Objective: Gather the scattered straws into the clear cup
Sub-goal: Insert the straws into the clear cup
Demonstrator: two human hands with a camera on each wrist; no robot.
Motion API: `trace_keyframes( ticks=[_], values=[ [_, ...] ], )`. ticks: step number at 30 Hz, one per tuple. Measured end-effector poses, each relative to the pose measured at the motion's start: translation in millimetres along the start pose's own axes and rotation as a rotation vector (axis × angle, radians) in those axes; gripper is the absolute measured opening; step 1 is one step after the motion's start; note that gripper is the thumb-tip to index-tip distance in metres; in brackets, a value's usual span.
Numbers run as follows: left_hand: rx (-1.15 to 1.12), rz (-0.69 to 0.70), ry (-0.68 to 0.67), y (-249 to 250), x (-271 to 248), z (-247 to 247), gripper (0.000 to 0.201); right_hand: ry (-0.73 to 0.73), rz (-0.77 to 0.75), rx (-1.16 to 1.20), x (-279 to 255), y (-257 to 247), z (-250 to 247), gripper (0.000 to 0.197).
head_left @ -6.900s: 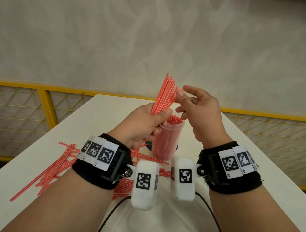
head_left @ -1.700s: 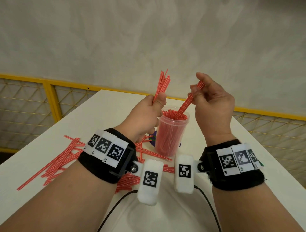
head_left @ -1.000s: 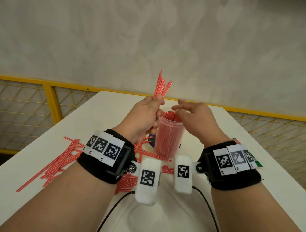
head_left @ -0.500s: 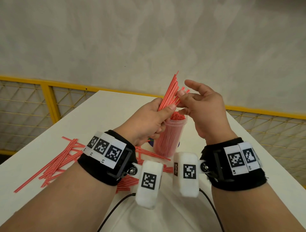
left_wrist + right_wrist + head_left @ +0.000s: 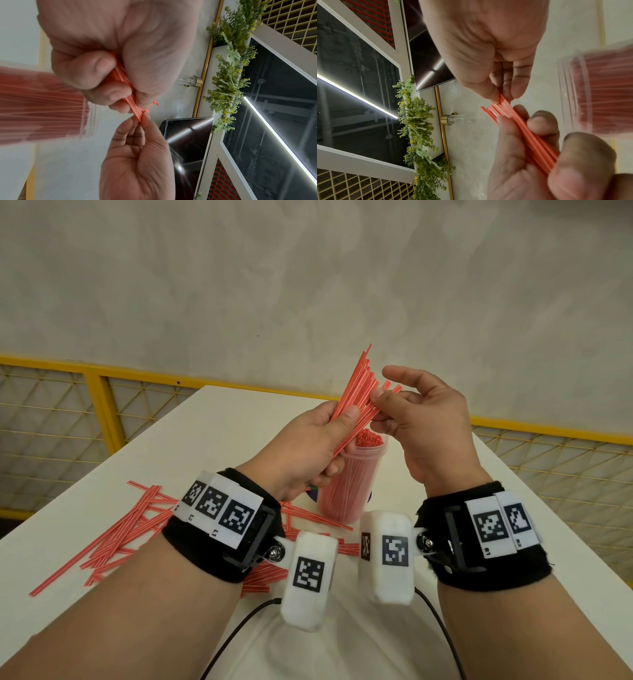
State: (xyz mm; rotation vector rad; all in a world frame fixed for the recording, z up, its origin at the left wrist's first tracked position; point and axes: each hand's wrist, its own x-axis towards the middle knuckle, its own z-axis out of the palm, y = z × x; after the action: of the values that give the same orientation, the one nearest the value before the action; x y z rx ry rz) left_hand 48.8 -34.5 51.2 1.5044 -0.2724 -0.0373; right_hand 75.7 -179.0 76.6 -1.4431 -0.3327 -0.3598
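Note:
My left hand [image 5: 318,440] grips a fanned bundle of red straws [image 5: 359,385] above the clear cup [image 5: 346,491], which stands on the white table [image 5: 212,433] packed with red straws. My right hand [image 5: 411,412] pinches the upper ends of some straws in that bundle between thumb and fingers, its index finger raised. The right wrist view shows the pinch on the straws [image 5: 503,102], with the left hand [image 5: 539,155] below holding the bundle. In the left wrist view the left hand [image 5: 116,60] holds the straws [image 5: 132,102], and the right hand [image 5: 137,155] meets them at their tips.
Several loose red straws [image 5: 113,539] lie scattered on the table at the left and under my left wrist. A yellow mesh railing [image 5: 99,405] runs behind the table. A black cable [image 5: 236,631] crosses the near part of the table.
My right hand put a few straws into the cup, then came back up to the bundle and now pinches its upper ends. The left hand still holds the bundle above the cup.

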Motion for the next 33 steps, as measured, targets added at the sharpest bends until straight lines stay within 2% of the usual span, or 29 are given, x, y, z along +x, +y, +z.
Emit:
trace_keyframes(
  ticks=[9, 28, 33],
  values=[
    [0.084, 0.050, 0.062, -0.6, 1.6, 0.0, 0.021, -0.012, 0.000, -0.012, 0.0, -1.0, -0.3, 0.022],
    [0.180, 0.117, 0.114, 2.6, 1.2, 1.4, 0.023, -0.020, 0.022, 0.085, -1.7, -6.8, -2.1, 0.019],
    [0.253, 0.088, 0.252, 2.3, 3.9, -4.4, 0.019, 0.084, -0.058, 0.124, 2.5, -6.6, -7.8, 0.019]
  ],
)
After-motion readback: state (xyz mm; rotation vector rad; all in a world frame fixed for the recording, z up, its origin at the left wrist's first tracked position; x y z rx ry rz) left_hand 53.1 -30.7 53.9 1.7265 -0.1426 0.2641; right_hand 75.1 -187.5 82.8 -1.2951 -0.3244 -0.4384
